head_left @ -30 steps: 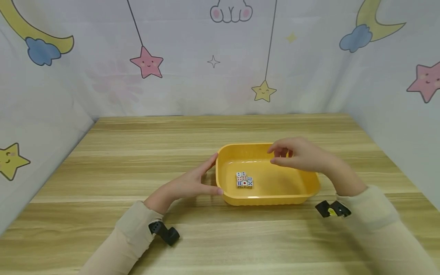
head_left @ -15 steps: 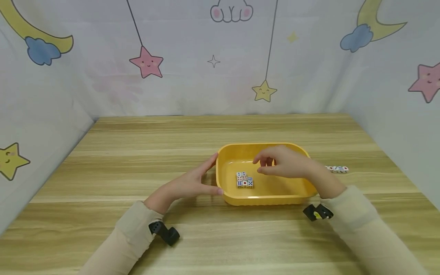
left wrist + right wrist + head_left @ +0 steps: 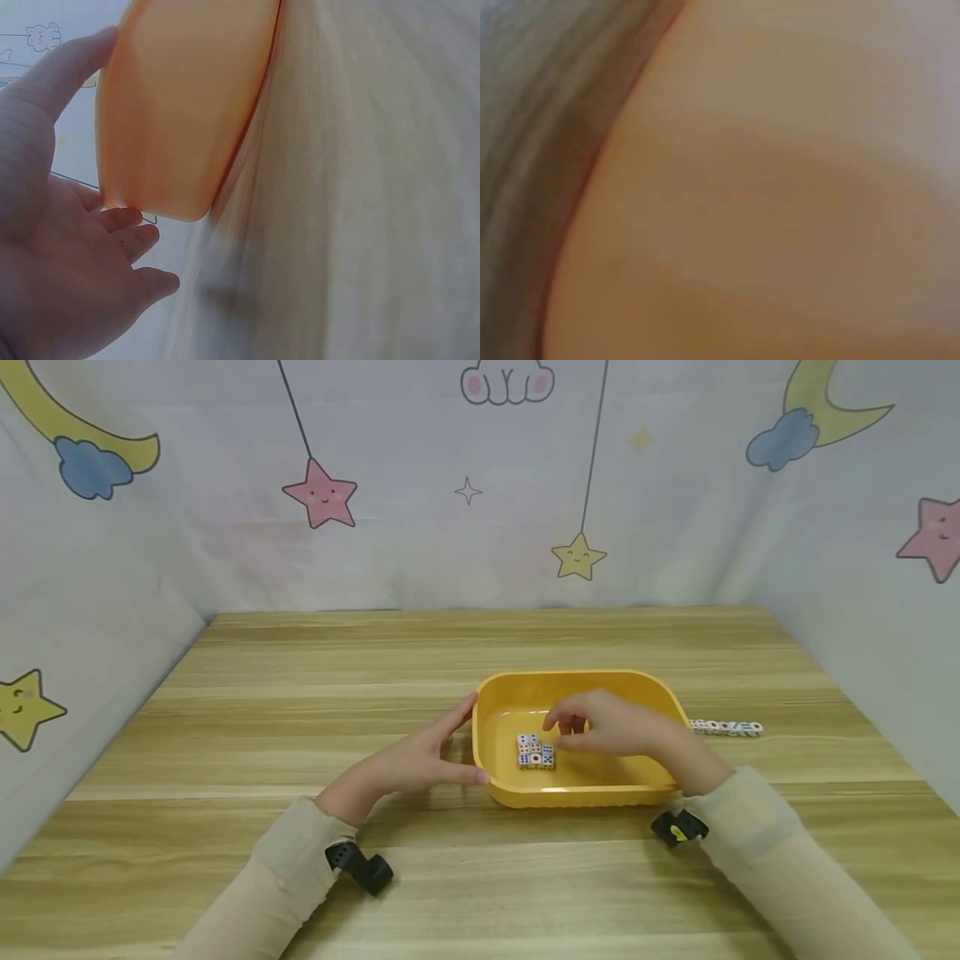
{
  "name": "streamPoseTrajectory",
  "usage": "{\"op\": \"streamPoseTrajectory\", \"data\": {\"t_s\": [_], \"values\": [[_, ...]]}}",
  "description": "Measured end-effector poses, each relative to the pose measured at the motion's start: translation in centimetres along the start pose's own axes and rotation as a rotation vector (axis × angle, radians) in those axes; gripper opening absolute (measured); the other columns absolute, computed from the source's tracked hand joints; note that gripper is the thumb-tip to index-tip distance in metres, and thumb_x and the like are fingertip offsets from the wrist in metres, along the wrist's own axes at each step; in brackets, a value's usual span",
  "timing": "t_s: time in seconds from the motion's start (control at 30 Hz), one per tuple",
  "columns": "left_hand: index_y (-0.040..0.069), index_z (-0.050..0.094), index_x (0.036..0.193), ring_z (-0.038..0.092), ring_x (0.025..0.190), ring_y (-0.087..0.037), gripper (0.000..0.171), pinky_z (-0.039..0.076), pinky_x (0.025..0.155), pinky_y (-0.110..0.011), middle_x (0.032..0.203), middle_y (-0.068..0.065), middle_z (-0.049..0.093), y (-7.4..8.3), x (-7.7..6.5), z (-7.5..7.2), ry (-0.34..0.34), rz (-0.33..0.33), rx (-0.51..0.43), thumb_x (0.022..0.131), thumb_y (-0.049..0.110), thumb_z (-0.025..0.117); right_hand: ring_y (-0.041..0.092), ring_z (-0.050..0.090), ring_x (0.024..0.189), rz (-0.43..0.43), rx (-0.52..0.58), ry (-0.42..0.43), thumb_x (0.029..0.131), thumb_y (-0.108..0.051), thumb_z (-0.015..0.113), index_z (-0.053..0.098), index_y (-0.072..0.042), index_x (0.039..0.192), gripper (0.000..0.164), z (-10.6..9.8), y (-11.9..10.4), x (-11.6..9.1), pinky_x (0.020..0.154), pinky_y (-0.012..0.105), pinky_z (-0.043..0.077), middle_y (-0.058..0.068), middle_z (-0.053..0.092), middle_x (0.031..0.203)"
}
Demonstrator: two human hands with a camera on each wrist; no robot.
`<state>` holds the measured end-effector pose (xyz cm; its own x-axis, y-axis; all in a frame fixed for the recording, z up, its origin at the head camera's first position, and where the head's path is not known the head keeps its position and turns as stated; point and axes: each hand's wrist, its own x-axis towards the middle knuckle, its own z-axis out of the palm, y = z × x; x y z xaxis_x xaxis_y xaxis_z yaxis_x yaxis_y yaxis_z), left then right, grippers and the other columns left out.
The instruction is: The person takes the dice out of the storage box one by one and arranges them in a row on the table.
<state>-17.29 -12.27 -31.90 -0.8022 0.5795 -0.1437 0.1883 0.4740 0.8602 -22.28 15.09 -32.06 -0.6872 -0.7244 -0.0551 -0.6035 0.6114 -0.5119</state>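
A yellow plastic tub point(image 3: 585, 793) stands on the table. On its floor, towards the left, several white dice point(image 3: 536, 759) with coloured pips are grouped together. My left hand point(image 3: 412, 764) holds the tub's left end, thumb at one corner and fingers at the other; the left wrist view shows them against the tub's outer wall point(image 3: 187, 105). My right hand point(image 3: 607, 724) is over the tub, just right of the dice, fingers loosely bent with a gap to the thumb. Nothing shows between them. The right wrist view is filled by the blurred tub wall point(image 3: 765, 210).
A straight row of dice point(image 3: 726, 727) lies on the wooden table point(image 3: 300, 677) just beyond the tub's right end. Its left end is partly hidden by the tub and right arm. Behind and at the sides hangs a white printed curtain point(image 3: 420, 552).
My right hand has moved left and lower over the tub towards the dice, uncovering the row of dice on the right. The left hand and the tub have stayed in place.
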Motion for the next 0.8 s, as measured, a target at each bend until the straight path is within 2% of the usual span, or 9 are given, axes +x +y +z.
{"op": "streamPoseTrajectory", "data": {"t_s": [0.2,0.4,0.63,0.8], "values": [[0.023,-0.001,0.145,0.008,0.137,-0.015,0.1,0.01,0.11,-0.046,0.151,0.0,0.007,-0.1,0.0,0.0,-0.002,0.0,0.004,0.076,0.031,0.071,0.011,0.05,0.072,0.053,0.017,-0.03,0.085,-0.02,0.059,0.063,-0.014,0.1,0.017,0.4,0.0,0.2,0.066,0.026,0.044,-0.006,0.056,0.076],[0.024,0.0,0.146,0.008,0.137,-0.016,0.1,0.009,0.109,-0.048,0.151,0.001,0.008,-0.1,0.0,0.0,0.002,-0.003,0.007,0.076,0.031,0.071,0.01,0.05,0.069,0.066,0.017,-0.044,0.084,-0.018,0.06,0.064,-0.015,0.099,0.016,0.8,0.2,0.5,0.065,0.025,0.044,-0.006,0.056,0.074],[0.036,0.0,0.143,0.009,0.137,-0.012,0.102,0.009,0.109,-0.049,0.149,0.01,0.01,-2.8,1.4,0.1,0.023,0.013,0.026,0.072,0.04,0.073,0.008,0.048,0.067,0.009,-0.011,-0.051,0.083,-0.015,0.06,0.064,-0.012,0.098,0.015,1.1,0.4,0.8,0.064,0.022,0.043,-0.007,0.055,0.072],[0.038,0.001,0.142,0.009,0.136,-0.011,0.103,0.009,0.109,-0.049,0.149,0.011,0.01,-2.9,1.4,0.1,0.024,0.02,0.018,0.069,0.046,0.073,0.008,0.048,0.066,0.007,-0.019,-0.057,0.083,-0.015,0.061,0.065,-0.012,0.097,0.014,1.1,0.3,0.8,0.062,0.022,0.043,-0.007,0.055,0.071]]}}
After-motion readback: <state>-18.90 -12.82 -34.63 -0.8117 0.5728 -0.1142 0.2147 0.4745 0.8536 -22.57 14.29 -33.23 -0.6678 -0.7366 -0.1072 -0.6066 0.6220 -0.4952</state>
